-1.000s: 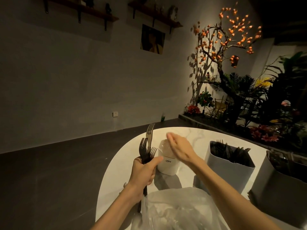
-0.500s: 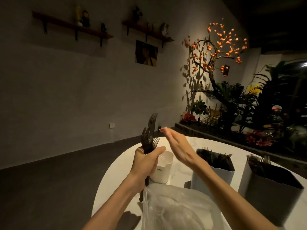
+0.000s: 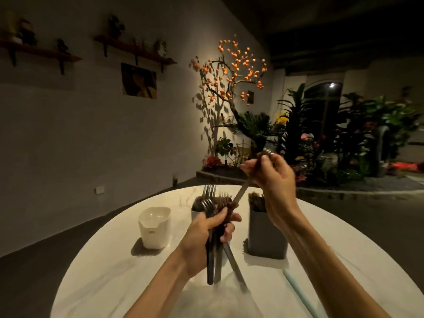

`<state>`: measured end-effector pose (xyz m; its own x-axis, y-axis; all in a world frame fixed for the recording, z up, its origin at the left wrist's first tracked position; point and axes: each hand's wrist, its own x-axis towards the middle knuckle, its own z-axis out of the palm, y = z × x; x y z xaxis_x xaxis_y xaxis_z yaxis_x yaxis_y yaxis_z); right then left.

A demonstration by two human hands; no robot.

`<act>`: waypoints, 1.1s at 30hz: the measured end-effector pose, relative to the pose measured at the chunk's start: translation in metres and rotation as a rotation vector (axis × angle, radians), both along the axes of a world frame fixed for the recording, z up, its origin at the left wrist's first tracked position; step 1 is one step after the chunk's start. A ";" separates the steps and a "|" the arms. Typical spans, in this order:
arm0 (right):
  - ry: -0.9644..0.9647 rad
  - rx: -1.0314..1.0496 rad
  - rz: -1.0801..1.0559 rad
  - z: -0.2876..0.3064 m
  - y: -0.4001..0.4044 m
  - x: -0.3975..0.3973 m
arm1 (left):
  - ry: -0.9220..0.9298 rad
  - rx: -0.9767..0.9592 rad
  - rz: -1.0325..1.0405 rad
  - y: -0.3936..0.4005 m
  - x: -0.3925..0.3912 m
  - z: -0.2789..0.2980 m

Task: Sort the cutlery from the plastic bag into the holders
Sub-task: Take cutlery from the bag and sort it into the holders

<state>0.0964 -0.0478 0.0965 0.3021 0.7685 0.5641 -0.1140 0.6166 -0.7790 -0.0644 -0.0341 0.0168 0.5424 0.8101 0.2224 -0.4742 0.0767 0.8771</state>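
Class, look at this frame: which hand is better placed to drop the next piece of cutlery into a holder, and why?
The right hand. It already pinches a single piece drawn out of the bundle, raised just above the grey holder. The left hand grips the fork bundle and is likely needed to steady it.

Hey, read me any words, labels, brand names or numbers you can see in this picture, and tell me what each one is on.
None can be read.
White holder: a small dark mark low on its front, too small and blurred to read.
Picture on the wall: no lettering shows.
Grey holder, forks in the left hand, and the piece pinched in the right hand: no markings show.
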 end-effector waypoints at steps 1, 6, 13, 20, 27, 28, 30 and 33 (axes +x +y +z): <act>0.118 0.024 -0.028 -0.001 -0.007 0.017 | 0.044 0.003 0.024 0.000 0.008 -0.008; -0.067 -0.242 -0.137 -0.040 -0.038 0.063 | 0.210 0.014 0.078 -0.001 0.043 -0.036; -0.280 -0.479 -0.010 -0.131 -0.028 0.036 | 0.484 0.096 0.172 -0.001 0.071 -0.067; -0.372 -0.457 -0.022 -0.152 -0.010 0.026 | 0.428 0.077 0.100 0.005 0.062 -0.088; -0.229 -0.409 -0.012 -0.160 -0.007 0.028 | 0.307 -0.048 -0.049 0.007 0.061 -0.094; -0.223 -0.401 -0.019 -0.160 -0.008 0.027 | 0.327 -0.035 -0.038 0.007 0.060 -0.094; -0.225 -0.391 -0.027 -0.160 -0.009 0.025 | 0.435 0.022 0.015 0.005 0.063 -0.096; -0.204 -0.377 -0.034 -0.161 -0.011 0.023 | 0.697 0.127 0.043 0.002 0.066 -0.103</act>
<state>0.1198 -0.0586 -0.0641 0.2418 0.9238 0.2968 0.0811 0.2855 -0.9549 0.0012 -0.0321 -0.0860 0.5606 0.8251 -0.0705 0.2001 -0.0523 0.9784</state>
